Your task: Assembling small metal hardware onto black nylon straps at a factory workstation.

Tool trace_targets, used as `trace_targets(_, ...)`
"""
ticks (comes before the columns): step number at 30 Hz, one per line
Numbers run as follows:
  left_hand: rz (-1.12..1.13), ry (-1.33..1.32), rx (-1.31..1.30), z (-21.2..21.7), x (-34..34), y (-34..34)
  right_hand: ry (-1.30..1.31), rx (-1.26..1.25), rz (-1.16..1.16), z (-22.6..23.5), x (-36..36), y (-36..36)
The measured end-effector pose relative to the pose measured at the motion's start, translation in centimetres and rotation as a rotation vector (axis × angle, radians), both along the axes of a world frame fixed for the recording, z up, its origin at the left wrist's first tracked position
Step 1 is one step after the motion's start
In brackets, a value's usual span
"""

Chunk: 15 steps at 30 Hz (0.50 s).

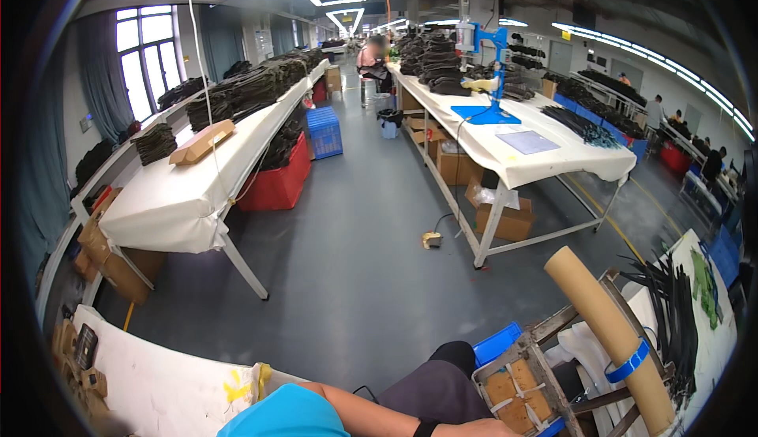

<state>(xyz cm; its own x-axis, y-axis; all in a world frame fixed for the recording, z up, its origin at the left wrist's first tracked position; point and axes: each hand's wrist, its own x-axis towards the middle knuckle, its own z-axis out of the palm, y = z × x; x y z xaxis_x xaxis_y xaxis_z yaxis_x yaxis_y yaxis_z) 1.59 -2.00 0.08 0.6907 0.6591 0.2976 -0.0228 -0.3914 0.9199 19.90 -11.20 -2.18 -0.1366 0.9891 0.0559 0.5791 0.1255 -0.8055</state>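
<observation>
My left arm, in a turquoise sleeve (288, 415), reaches across the lower edge toward the right. A black band (426, 427) circles its wrist. Only the back of my left hand (478, 430) shows; the lower edge cuts it off and its fingers are hidden. Close by it stands a worn metal frame (530, 348) with a brown pad (517, 393) tied on by white strips. Past that, a long cardboard tube (588, 299) with a blue band (628, 362) leans over the frame. My right hand is out of sight. My dark-trousered leg (438, 390) lies beside the frame.
White-covered tables (162, 200) loaded with dark bundles line both sides of a grey aisle (339, 279). A blue press stand (489, 113) tops the right table (553, 170). Red (276, 176) and blue crates (324, 131) edge the aisle. Black strips (671, 318) hang at right. A person (371, 62) sits far back.
</observation>
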Motion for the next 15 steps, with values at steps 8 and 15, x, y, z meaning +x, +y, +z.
trace_targets(8,-0.024,0.016,-0.066,0.6,0.1,-0.5,0.213,-0.011,-0.059,1.3,-0.4,-1.3)
trace_targets(15,-0.15,0.017,-0.333,-0.9,2.7,1.8,1.261,0.123,-0.262,1.6,6.8,-1.4)
